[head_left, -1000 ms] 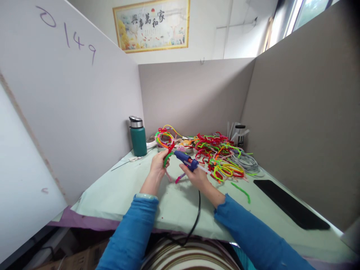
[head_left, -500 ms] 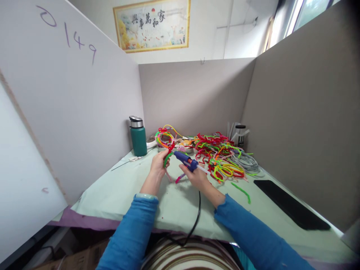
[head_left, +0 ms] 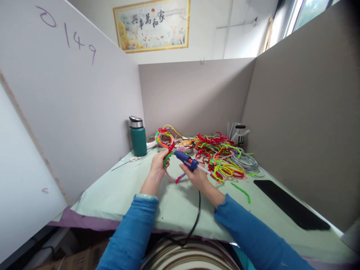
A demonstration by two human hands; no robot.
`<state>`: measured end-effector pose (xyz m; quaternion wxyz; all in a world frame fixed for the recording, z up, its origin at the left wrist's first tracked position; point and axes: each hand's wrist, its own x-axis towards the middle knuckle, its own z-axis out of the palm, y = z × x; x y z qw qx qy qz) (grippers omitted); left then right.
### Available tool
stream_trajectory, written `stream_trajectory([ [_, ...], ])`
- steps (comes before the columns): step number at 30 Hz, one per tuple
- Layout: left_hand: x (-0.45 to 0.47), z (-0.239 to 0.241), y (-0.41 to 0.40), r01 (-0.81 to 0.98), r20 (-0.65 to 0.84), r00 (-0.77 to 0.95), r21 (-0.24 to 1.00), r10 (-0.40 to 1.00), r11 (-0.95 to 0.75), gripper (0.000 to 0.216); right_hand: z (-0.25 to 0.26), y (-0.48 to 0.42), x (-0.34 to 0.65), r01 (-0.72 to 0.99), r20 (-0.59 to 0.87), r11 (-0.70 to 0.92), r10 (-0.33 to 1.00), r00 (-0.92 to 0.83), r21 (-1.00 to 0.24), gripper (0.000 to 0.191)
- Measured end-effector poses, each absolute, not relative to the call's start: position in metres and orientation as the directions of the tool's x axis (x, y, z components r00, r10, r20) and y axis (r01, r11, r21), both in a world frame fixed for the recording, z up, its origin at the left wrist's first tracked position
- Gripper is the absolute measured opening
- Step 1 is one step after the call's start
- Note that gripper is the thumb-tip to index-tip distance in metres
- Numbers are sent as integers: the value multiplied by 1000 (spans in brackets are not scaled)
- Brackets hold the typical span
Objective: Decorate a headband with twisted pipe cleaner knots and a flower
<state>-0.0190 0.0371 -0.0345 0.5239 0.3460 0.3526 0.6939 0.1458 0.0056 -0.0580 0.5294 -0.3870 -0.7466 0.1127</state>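
The left hand is closed in a pinch on the stem of a pipe-cleaner craft, whose round loop points toward the tabletop's back edge. The right hand is wrapped around a glue gun, nozzle just beside the stem; contact is unclear. The gun's long axis slants toward the back left corner. Both things are held over the tabletop's middle.

Grey partitions enclose the table, with daylight entering through an upper-right window.
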Motion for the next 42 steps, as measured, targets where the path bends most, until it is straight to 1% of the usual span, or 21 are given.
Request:
stream_trajectory([
  [7, -18, -33, 36, -481, 109, -219, 852, 970, -205, 35, -58, 7, 146, 472, 718, 692, 677, -162, -546, 39],
  [12, -19, -35, 37, -478, 130, -196, 853, 972, -211, 36, -59, 9, 147, 448, 711, 676, 693, -118, -585, 39],
  [16, -19, -36, 38, -476, 125, -200, 855, 972, -207, 36, -58, 8, 146, 447, 712, 684, 689, -137, -576, 38],
  [21, -19, -36, 38, -476, 133, -202, 853, 970, -216, 36, -57, 7, 147, 452, 710, 668, 697, -102, -591, 39],
  [27, -20, -36, 39, -474, 121, -219, 854, 968, -214, 36, -58, 8, 146, 477, 733, 698, 664, -151, -534, 40],
  [32, -20, -37, 39, -473, 122, -223, 854, 967, -217, 35, -59, 8, 146, 477, 736, 706, 657, -163, -524, 41],
  [38, -19, -36, 38, -470, 140, -202, 854, 969, -222, 36, -59, 10, 147, 463, 728, 688, 674, -122, -559, 40],
  [42, -19, -36, 38, -474, 131, -215, 852, 968, -220, 37, -59, 9, 147, 454, 723, 693, 676, -142, -560, 40],
])
